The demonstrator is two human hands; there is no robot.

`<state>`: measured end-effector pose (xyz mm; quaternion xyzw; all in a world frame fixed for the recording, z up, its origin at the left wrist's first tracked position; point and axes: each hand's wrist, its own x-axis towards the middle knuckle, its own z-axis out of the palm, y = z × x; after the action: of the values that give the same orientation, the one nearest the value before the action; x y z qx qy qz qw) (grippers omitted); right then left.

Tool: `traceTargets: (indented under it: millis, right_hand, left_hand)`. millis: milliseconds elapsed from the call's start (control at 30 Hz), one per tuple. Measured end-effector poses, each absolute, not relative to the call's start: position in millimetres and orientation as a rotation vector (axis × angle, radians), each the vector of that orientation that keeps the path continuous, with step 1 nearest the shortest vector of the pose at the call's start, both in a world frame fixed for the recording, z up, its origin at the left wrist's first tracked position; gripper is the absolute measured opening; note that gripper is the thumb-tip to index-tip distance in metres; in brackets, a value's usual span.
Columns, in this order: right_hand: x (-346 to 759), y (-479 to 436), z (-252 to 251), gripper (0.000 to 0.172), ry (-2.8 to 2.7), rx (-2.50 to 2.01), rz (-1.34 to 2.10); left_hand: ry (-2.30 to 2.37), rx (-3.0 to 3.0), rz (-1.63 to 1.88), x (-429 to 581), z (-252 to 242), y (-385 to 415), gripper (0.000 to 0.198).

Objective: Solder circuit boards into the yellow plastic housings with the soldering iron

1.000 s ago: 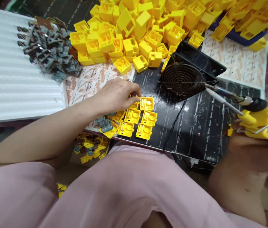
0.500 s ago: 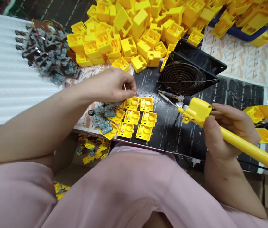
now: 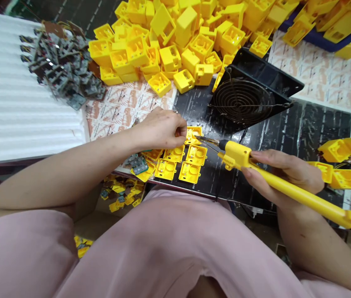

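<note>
My right hand [image 3: 284, 171] is wrapped round the yellow handle of a soldering iron [image 3: 239, 155] with a thin feed tube beside its tip. The iron's tip points left, at the back right case of a small group of open yellow plastic cases [image 3: 196, 155]. My left hand [image 3: 167, 128] is closed in a pinch over the back left of that group, close to the tip. What its fingertips hold is hidden. Below the left wrist lie green-grey circuit boards [image 3: 139, 163], partly covering more yellow cases.
A black fan [image 3: 243, 99] with a wire grille stands behind the iron. Yellow housings [image 3: 190, 60] are heaped at the back. Wired circuit boards [image 3: 63, 62] lie on white foam [image 3: 22, 111] at left. More yellow cases [image 3: 347, 179] sit at right; a box of parts [image 3: 122, 192] is below the edge.
The soldering iron has moved left and down, from beside the fan to the back right case. My left hand has shifted slightly down and right, over the cases, still pinched.
</note>
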<state>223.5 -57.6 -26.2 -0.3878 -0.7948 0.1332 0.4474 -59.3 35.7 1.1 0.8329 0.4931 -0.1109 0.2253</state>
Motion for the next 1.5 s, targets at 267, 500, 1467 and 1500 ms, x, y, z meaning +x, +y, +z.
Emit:
traceTargets:
  millis: [267, 500, 1467, 1500]
  right_hand:
    - [215.2, -28.2, -10.8, 0.016, -2.205, -0.770, 0.373]
    - [213.3, -15.8, 1.2, 0.016, -2.308, -0.569, 0.350]
    - [229.2, -38.6, -8.4, 0.049, -2.153, -0.919, 0.090]
    - [228.6, -40.8, -9.0, 0.055, -2.144, -0.929, 0.098]
  left_hand:
    - [1.382, 2.352, -0.439, -49.6, 1.5, 42.5, 0.017]
    - [1.412, 2.359, -0.465, -44.5, 3.4, 47.6, 0.011]
    - [1.403, 2.336, -0.312, -49.1, -5.4, 43.0, 0.013]
    - [1.406, 2.329, -0.308, -49.2, -5.1, 41.7, 0.012]
